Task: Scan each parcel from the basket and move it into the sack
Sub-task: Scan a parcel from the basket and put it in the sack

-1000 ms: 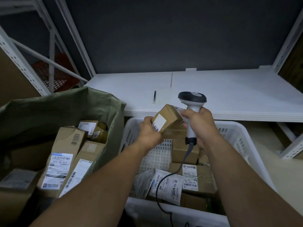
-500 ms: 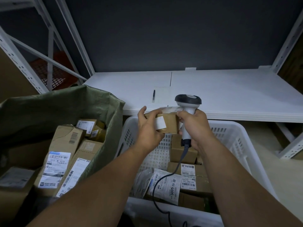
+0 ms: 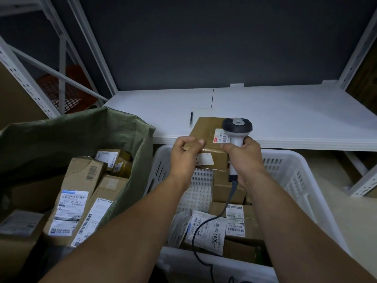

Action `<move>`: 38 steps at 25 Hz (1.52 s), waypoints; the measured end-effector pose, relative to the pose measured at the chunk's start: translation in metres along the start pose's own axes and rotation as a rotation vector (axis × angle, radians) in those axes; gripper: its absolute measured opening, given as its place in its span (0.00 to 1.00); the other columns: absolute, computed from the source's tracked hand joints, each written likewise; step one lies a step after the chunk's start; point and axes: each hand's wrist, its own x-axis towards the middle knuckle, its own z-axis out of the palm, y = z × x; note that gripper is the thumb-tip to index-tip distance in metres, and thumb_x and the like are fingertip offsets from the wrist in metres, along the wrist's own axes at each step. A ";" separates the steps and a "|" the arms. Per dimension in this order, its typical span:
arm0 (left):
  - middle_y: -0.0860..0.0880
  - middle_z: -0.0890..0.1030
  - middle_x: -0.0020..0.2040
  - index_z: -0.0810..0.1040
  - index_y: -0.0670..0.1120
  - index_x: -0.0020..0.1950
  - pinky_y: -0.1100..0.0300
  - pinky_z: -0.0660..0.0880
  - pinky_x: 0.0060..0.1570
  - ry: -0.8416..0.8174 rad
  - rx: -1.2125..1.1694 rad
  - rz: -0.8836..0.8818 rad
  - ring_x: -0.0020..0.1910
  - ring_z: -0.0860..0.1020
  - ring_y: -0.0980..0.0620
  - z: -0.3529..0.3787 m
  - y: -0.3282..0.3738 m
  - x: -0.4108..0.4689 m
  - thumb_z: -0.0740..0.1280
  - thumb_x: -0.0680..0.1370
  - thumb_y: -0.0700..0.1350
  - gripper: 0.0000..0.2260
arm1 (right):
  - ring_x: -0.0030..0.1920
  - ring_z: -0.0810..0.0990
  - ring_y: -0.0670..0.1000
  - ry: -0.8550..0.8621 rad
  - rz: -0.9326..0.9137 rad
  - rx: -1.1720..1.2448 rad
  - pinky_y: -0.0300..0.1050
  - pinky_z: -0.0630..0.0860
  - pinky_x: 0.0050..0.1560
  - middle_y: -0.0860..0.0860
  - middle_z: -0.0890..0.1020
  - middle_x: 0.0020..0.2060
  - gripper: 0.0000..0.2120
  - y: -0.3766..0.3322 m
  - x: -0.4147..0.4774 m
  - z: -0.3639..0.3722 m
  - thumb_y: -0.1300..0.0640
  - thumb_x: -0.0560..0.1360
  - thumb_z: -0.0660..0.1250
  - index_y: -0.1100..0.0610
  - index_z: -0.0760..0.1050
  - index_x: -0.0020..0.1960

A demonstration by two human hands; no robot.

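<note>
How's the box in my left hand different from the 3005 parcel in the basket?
The held box is brown cardboard; the 3005 parcel is a pale crinkled pouch. The held box is up in the left hand; the 3005 parcel lies in the basket. Both carry labels.

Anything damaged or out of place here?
One thing: the long cardboard box in the green sack looks crumpled at its top end, the flap creased and dented. The scanner cable trails over parcels in the white basket, which could snag. Otherwise nothing spilled.
</note>
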 end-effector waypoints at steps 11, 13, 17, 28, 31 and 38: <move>0.47 0.87 0.45 0.83 0.44 0.63 0.59 0.80 0.37 -0.097 -0.399 -0.454 0.38 0.85 0.53 0.040 0.000 -0.017 0.74 0.78 0.50 0.17 | 0.46 0.87 0.51 0.089 -0.064 0.093 0.51 0.85 0.48 0.49 0.86 0.44 0.12 0.000 -0.007 0.022 0.67 0.73 0.74 0.55 0.80 0.53; 0.48 0.86 0.40 0.83 0.44 0.59 0.58 0.80 0.37 -0.127 -0.396 -0.477 0.33 0.84 0.54 0.039 0.001 -0.017 0.72 0.79 0.49 0.12 | 0.45 0.87 0.51 0.079 -0.050 0.085 0.52 0.85 0.48 0.49 0.87 0.44 0.12 0.001 -0.006 0.020 0.67 0.72 0.74 0.55 0.81 0.53; 0.43 0.87 0.52 0.81 0.42 0.63 0.51 0.82 0.54 -0.028 -0.386 -0.418 0.51 0.86 0.48 0.013 -0.003 0.007 0.70 0.80 0.44 0.13 | 0.42 0.85 0.51 -0.013 0.038 0.066 0.53 0.84 0.48 0.52 0.87 0.45 0.08 -0.006 -0.003 0.008 0.66 0.75 0.71 0.56 0.80 0.51; 0.46 0.86 0.57 0.73 0.50 0.70 0.46 0.80 0.61 0.110 -0.227 -0.292 0.56 0.85 0.46 -0.064 -0.047 0.060 0.65 0.84 0.46 0.15 | 0.25 0.72 0.50 -0.386 0.136 -0.244 0.42 0.70 0.27 0.53 0.75 0.29 0.10 -0.040 -0.027 -0.026 0.53 0.79 0.71 0.60 0.77 0.48; 0.46 0.86 0.57 0.72 0.49 0.72 0.46 0.80 0.61 0.096 -0.212 -0.268 0.56 0.85 0.46 -0.064 -0.053 0.063 0.65 0.84 0.47 0.16 | 0.25 0.71 0.50 -0.395 0.137 -0.268 0.42 0.69 0.26 0.53 0.75 0.29 0.09 -0.044 -0.027 -0.028 0.54 0.78 0.71 0.60 0.77 0.49; 0.45 0.86 0.56 0.72 0.49 0.74 0.52 0.83 0.52 0.115 -0.234 -0.253 0.53 0.86 0.47 -0.062 -0.054 0.063 0.64 0.84 0.44 0.17 | 0.25 0.70 0.50 -0.424 0.144 -0.301 0.42 0.69 0.26 0.53 0.74 0.29 0.09 -0.042 -0.028 -0.027 0.55 0.78 0.71 0.61 0.76 0.47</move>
